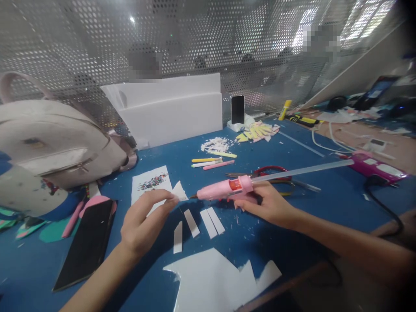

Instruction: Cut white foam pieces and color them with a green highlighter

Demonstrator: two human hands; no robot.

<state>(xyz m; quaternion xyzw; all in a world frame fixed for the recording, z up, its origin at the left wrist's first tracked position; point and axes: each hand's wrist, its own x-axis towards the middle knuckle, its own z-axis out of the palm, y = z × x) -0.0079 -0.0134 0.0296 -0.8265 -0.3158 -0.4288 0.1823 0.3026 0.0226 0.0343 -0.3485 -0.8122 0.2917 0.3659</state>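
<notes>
My left hand (144, 221) pinches a small white triangular foam piece (180, 191) between thumb and fingers, held just above the blue table (292, 216). My right hand (268, 203) grips a pink glue gun (227, 189) with a long clear glue stick (302, 169) out of its back. The gun's nozzle points left at the foam piece, almost touching it. Several white foam strips (199, 222) lie on the table below the two hands.
A black phone (86, 242) lies at left by a pale backpack (55, 143). Red-handled scissors (276, 173) sit behind the gun. White foam boards (172, 110) stand at the back; a large white offcut (217, 277) lies near me. Markers (212, 161) and a second pink glue gun (377, 167) are further off.
</notes>
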